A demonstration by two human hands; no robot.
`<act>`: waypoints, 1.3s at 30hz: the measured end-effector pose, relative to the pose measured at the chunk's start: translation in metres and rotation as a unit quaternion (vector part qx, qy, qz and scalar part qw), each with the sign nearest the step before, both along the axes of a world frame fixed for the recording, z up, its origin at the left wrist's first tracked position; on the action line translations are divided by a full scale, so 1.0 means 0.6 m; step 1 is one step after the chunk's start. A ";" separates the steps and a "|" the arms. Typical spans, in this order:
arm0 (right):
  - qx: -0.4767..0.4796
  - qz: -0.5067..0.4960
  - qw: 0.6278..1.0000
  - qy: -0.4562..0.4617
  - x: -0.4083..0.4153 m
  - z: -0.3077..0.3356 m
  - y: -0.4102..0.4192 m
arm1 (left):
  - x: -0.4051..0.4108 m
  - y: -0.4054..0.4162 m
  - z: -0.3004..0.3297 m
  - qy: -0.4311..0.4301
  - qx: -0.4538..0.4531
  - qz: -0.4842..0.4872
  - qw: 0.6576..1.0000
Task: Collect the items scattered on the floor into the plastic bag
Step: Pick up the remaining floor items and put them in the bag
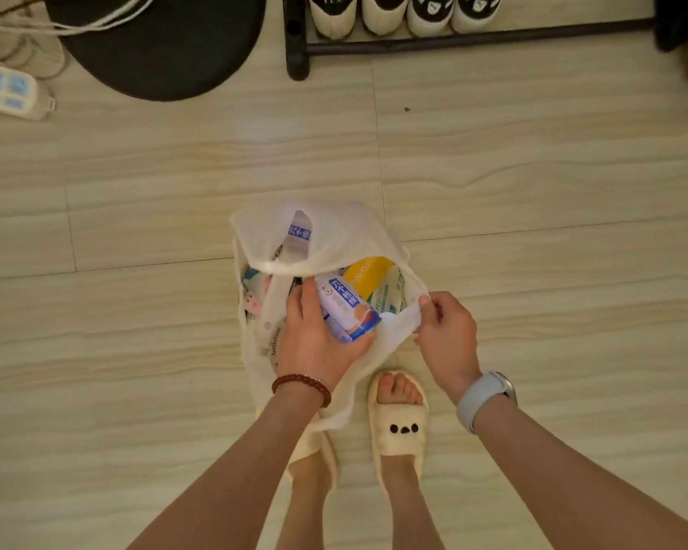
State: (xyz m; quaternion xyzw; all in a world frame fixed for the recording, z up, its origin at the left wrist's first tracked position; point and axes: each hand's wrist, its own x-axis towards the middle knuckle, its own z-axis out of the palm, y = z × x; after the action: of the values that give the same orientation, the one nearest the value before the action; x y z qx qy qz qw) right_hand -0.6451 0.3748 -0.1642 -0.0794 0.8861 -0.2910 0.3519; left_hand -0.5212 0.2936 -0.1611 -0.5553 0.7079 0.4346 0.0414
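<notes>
Head view: the left hand [314,335] grips a blue-and-white packet [348,309] over the white plastic bag [334,232] on the floor; the right hand [445,331] pinches its near-right handle [400,321]. Keep the mouth wide, then lower the packet in.

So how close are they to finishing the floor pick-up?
Nearly done, it seems. The plastic bag already holds several packets, among them a yellow pack. In hand: the left hand grips a white and blue packet at the bag's mouth, while the right hand pinches the bag's handle to keep it open. No loose items show on the visible floor, so little seems left beyond dropping this one in.
</notes>
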 end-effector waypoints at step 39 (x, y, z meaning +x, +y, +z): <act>0.273 0.531 0.792 0.124 -0.003 0.067 -0.135 | 0.210 -0.031 0.061 -0.114 0.037 0.334 0.935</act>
State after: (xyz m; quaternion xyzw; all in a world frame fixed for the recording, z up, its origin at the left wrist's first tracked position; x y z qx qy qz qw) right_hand -0.6471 0.2938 -0.1243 -0.4740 0.7830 0.2082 0.3449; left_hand -0.3954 0.2748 -0.1243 -0.8036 0.4553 0.3832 -0.0047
